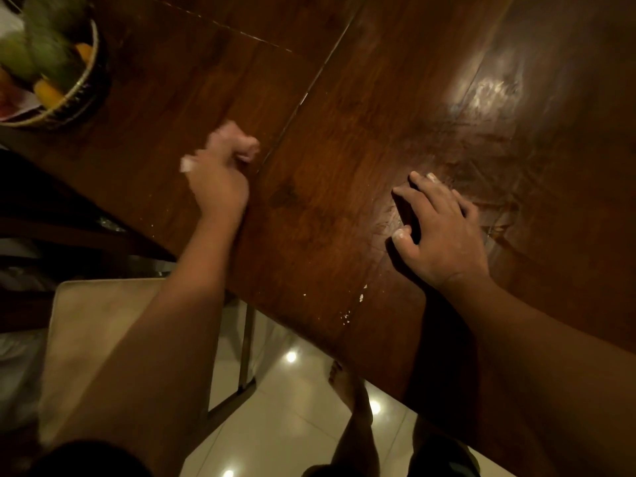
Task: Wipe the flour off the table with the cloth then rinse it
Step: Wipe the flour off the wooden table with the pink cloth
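Here, two hands, one cloth, one table

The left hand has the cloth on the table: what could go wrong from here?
Flour specks lie by the table edge; a careless stroke of the cloth in the left hand could drop them onto the floor. The right hand rests flat with floury fingers and may re-smear wiped wood.

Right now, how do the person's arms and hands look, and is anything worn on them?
Both forearms are bare; no sleeve, watch or bracelet shows. The right hand has white flour on its thumb tip and one fingertip. The left hand is blurred, so rings cannot be told.
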Demonstrator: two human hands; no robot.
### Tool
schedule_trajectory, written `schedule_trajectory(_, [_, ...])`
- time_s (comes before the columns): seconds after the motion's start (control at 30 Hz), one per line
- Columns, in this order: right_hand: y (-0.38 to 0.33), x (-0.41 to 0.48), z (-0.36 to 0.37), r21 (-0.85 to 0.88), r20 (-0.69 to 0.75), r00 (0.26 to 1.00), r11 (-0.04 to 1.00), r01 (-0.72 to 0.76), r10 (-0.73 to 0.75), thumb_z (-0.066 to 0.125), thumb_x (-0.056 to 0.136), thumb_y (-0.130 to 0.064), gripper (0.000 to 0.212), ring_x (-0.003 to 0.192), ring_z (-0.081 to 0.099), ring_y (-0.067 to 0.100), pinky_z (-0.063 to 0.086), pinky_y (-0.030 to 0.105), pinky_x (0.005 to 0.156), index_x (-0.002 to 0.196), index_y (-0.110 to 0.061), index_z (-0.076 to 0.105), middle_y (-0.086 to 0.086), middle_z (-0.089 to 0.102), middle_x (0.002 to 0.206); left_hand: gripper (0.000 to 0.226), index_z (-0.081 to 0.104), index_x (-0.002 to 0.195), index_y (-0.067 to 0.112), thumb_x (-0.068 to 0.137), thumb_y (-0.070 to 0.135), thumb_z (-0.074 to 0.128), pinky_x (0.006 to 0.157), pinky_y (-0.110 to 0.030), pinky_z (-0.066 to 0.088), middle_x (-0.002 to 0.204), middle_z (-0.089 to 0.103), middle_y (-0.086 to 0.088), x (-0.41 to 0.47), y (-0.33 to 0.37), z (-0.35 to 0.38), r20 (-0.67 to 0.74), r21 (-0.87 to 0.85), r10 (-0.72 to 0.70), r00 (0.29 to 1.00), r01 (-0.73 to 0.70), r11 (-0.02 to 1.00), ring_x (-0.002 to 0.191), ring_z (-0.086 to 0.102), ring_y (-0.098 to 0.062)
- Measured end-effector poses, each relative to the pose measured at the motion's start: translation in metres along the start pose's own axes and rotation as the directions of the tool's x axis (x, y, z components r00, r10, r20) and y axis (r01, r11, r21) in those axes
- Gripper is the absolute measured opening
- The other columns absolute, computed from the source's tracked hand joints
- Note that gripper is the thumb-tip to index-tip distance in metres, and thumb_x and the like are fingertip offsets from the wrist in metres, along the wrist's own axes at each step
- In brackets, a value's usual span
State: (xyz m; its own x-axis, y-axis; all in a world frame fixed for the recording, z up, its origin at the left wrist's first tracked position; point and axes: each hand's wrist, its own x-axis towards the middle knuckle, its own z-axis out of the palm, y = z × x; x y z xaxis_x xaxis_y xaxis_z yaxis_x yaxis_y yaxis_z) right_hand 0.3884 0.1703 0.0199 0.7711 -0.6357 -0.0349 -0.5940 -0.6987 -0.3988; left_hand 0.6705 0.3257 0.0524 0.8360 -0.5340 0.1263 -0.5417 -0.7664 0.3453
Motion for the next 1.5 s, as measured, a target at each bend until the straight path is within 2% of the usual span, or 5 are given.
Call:
schedule_trajectory(0.23, [-0.001, 0.001, -0.003, 0.015, 0.014, 1.0, 1.0, 0.001, -0.001, 0.045, 0.088, -0.039, 0.059, 0.153, 0.016, 0.012, 0.01, 0.04, 0.12, 0.146, -0.031, 0.043, -0.004, 0.029, 0.163, 0.054, 0.066, 0.122, 0.023, 0.083, -0.011, 0.051, 0.115, -0.041, 0.036, 0.134, 0.057, 0.005, -0.133, -0.012, -0.009, 0.292, -0.332, 0.335, 0.896, -0.234, 0.914, 0.131, 0.05, -0.014])
schedule_trajectory(0.53, [-0.001, 0.001, -0.002, -0.003, 0.018, 1.0, 1.0, -0.003, 0.003, 0.045, 0.088, -0.04, 0.059, 0.153, 0.016, 0.012, 0.009, 0.037, 0.12, 0.147, -0.033, 0.042, -0.005, 0.029, 0.163, 0.035, 0.062, 0.126, 0.017, 0.099, 0.006, 0.043, 0.094, -0.012, 0.039, 0.113, 0.066, 0.001, 0.052, -0.021, 0.01, -0.043, -0.353, -0.403, 0.914, 0.363, 0.862, 0.11, 0.059, -0.015])
schedule_trajectory(0.97, [0.001, 0.002, 0.0, -0.017, 0.018, 1.0, 1.0, -0.015, 0.015, 0.051, 0.089, -0.037, 0.057, 0.152, 0.016, 0.009, 0.009, 0.034, 0.118, 0.146, -0.035, 0.043, -0.007, 0.029, 0.163, 0.056, 0.067, 0.116, 0.032, 0.079, -0.005, 0.049, 0.12, -0.03, 0.022, 0.136, 0.053, 0.016, -0.1, -0.004, -0.007, 0.523, -0.437, 0.601, 0.605, -0.415, 0.798, 0.14, 0.032, 0.001])
schedule_trajectory(1.23, [0.0, 0.003, 0.0, 0.014, -0.01, 1.0, 1.0, -0.021, 0.021, 0.052, 0.089, -0.035, 0.054, 0.151, 0.02, 0.009, 0.014, 0.037, 0.118, 0.143, -0.035, 0.046, -0.009, 0.033, 0.161, 0.049, 0.067, 0.123, 0.019, 0.086, -0.01, 0.053, 0.115, -0.04, 0.037, 0.134, 0.061, -0.001, -0.095, 0.075, 0.022, 0.266, -0.371, 0.151, 0.952, -0.043, 0.928, 0.128, 0.047, -0.008])
schedule_trajectory(1.5, [-0.003, 0.002, -0.001, 0.023, -0.011, 0.999, 0.999, -0.039, 0.04, 0.046, 0.089, -0.036, 0.053, 0.151, 0.02, 0.009, 0.02, 0.042, 0.118, 0.142, -0.037, 0.047, -0.011, 0.033, 0.16, 0.034, 0.061, 0.121, 0.032, 0.088, 0.026, 0.055, 0.118, -0.04, 0.027, 0.144, 0.047, 0.011, -0.205, 0.011, 0.02, 0.387, -0.416, 0.793, 0.47, -0.679, 0.605, 0.147, 0.022, -0.007])
